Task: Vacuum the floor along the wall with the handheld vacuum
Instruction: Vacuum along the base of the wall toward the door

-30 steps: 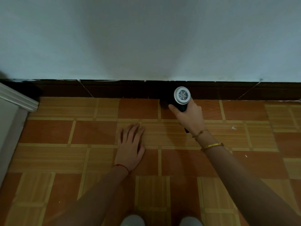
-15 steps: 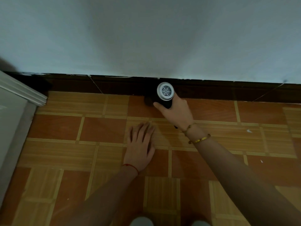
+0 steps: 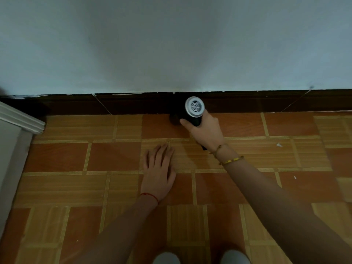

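Leftward along the skirting since a second ago, the vacuum (image 3: 192, 111) now sits closer to the left hand (image 3: 159, 171), its grilled silver rear cap facing up and its dark nose down where floor (image 3: 114, 157) meets skirting (image 3: 133, 104), below the wall (image 3: 171, 44). Right hand (image 3: 206, 130) grips the black body, fingers curled round it, thumb along the near side. At 7 o'clock from the vacuum, the left hand lies flat on the tiles, fingers straight, holding nothing. White specks (image 3: 279, 144) lie at 3 o'clock.
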Motion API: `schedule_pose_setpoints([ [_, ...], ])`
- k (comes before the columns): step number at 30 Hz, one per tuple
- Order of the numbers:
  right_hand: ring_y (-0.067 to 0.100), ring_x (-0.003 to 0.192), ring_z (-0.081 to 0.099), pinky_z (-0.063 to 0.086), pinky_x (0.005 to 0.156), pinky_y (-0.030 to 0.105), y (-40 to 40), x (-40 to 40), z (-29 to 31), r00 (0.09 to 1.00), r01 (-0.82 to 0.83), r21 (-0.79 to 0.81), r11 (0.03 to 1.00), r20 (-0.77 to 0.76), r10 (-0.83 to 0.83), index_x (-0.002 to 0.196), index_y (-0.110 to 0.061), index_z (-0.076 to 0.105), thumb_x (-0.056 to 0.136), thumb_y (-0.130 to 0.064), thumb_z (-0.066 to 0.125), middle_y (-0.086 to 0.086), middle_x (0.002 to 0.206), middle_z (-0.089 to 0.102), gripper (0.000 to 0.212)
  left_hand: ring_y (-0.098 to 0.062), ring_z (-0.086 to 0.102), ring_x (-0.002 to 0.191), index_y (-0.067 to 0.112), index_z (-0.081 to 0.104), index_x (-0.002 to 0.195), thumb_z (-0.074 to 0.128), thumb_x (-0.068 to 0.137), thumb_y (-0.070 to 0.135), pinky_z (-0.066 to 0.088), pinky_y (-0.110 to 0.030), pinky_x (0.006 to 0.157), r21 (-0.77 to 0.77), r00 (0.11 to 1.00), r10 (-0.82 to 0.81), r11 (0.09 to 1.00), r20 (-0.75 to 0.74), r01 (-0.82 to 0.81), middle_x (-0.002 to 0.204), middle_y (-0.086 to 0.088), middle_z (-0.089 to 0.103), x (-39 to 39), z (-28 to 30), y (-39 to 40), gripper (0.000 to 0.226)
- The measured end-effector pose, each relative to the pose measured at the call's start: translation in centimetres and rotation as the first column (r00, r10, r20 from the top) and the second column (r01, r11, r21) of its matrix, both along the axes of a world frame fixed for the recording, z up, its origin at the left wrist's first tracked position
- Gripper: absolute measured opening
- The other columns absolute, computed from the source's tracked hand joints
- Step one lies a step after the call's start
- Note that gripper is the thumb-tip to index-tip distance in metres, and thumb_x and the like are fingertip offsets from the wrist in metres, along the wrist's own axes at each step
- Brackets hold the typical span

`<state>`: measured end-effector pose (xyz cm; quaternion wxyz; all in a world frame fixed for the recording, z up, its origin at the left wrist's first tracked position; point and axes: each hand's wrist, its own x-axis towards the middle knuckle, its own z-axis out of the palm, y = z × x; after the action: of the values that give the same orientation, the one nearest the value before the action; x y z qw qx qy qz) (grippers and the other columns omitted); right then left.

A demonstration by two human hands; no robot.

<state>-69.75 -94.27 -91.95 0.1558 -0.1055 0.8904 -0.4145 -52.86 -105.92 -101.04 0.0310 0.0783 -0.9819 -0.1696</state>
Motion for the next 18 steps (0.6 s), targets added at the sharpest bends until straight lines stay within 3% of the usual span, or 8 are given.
schedule_pose_setpoints([
  [4, 0.032, 0.08, 0.07, 0.06, 0.07, 0.044, -0.6, -0.1, 0.1, 1.0, -0.008, 0.02, 1.0, 0.028, 0.008, 0.125, -0.022, 0.052, 0.064, -0.075, 0.055, 0.005, 0.096, 0.073, 0.081, -0.025, 0.031, 0.143, 0.019, 0.041, 0.146, 0.045, 0.094, 0.032, 0.017, -0.058, 0.118, 0.001, 1.0, -0.003, 1.0, -0.004, 0.003, 0.151, -0.006, 0.04, 0.0, -0.1, -0.1, 0.054],
  [9, 0.032, 0.08, 0.07, 0.06, 0.073, 0.047, 4.4, -0.7, -0.2, 0.985, 0.167, 0.034, 0.985, 0.032, -0.168, 0.119, -0.021, 0.054, 0.075, -0.058, 0.067, 0.005, 0.094, 0.071, 0.059, -0.025, 0.031, 0.142, 0.019, 0.041, 0.145, 0.045, 0.093, 0.031, 0.017, -0.058, 0.118, -0.026, 1.0, 0.005, 1.0, 0.009, -0.005, 0.15, -0.007, 0.04, 0.0, -0.2, 0.0, 0.053],
  [12, 0.034, 0.084, 0.07, 0.06, 0.074, 0.047, 6.7, -0.5, -0.5, 0.965, 0.26, 0.016, 0.965, -0.009, -0.26, 0.121, -0.02, 0.054, 0.07, -0.065, 0.063, 0.01, 0.094, 0.072, 0.069, -0.026, 0.031, 0.142, 0.019, 0.041, 0.145, 0.044, 0.093, 0.031, 0.017, -0.058, 0.118, -0.017, 1.0, 0.009, 1.0, 0.01, -0.008, 0.15, -0.006, 0.04, 0.0, -0.2, 0.1, 0.053],
  [18, 0.031, 0.082, 0.069, 0.059, 0.077, 0.041, 5.1, -0.4, -0.2, 0.984, 0.178, 0.01, 0.984, 0.031, -0.178, 0.119, -0.015, 0.056, 0.081, -0.049, 0.069, 0.009, 0.09, 0.071, 0.053, -0.026, 0.03, 0.143, 0.018, 0.042, 0.145, 0.042, 0.094, 0.033, 0.019, -0.059, 0.116, -0.016, 1.0, 0.001, 1.0, 0.009, 0.0, 0.151, -0.007, 0.039, 0.0, -0.2, -0.1, 0.053],
])
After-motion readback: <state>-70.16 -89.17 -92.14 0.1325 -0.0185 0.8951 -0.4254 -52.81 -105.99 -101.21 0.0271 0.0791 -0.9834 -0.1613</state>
